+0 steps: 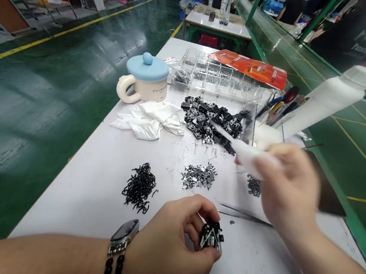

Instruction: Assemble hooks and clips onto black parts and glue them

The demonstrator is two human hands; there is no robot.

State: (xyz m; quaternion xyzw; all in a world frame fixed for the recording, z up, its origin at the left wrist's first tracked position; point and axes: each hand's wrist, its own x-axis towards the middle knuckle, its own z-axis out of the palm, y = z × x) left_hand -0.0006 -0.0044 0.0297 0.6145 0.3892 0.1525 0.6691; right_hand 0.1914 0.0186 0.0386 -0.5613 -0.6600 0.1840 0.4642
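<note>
Left hand (170, 242) — fingers curled narrowly, holding a small black-and-silver metal assembly (211, 236) over a white work table (69, 216). Right hand (284, 185), blurred, grips a long white strip (250, 154) — slender dark tweezers (243, 214) lie between the hands, a heap of curved black wire pieces (139, 187) to the left.

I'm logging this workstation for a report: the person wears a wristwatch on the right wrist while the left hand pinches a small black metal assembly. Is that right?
No: the wristwatch is on the left wrist, not the right, as the head view shows. The left hand does pinch the small black metal assembly.
</note>
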